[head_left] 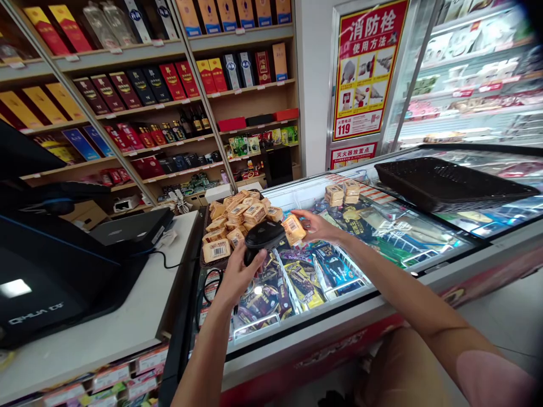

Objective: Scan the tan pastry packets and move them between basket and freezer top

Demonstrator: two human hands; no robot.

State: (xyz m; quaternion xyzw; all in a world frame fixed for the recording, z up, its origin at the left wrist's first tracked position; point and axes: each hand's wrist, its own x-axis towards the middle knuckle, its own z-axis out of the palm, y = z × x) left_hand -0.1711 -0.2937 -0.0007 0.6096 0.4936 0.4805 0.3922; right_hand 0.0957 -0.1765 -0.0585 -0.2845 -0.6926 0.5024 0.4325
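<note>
My left hand (241, 272) is wrapped round the handle of a black barcode scanner (265, 233). The scanner's head points right, at a small packaged snack (293, 228) with a barcode label. That yellow-orange packet is pinched in the fingers of my right hand (317, 227), just above the freezer's glass top. Behind the scanner, a heap of similar packets (244, 213) fills a dark tray at the freezer's left end. A few more packets (341, 193) stand stacked on the glass farther back to the right.
Under the glass of the chest freezer (339, 294) lie wrapped ice creams in wire baskets. A dark woven basket (449, 183) rests at the far right. To the left, a white counter (127, 316) carries a black checkout machine (55, 260). Shelves of boxed bottles (123, 90) line the back.
</note>
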